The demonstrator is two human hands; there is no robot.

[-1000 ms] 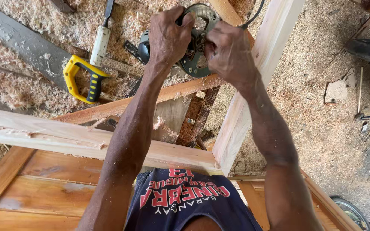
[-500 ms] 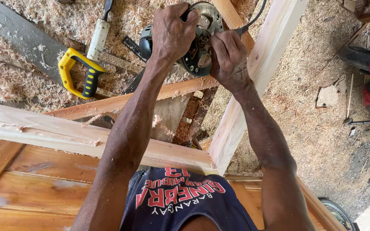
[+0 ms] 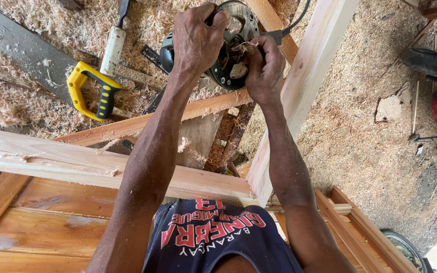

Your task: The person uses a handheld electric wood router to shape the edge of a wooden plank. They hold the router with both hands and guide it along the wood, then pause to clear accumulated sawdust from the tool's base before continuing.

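Left hand (image 3: 195, 38) closed around black round-based electric router (image 3: 231, 55); right hand (image 3: 264, 68) pinching at its base, beside pale wooden frame rail (image 3: 309, 76).

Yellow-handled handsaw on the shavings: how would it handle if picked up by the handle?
The handsaw probably lifts easily: its looped yellow and black handle gives a sure grip. The long grey blade would likely flex and wobble, being thin for its length. It lies flat on loose sawdust, so it should slide rather than roll; shavings may cling and make the grip dusty.
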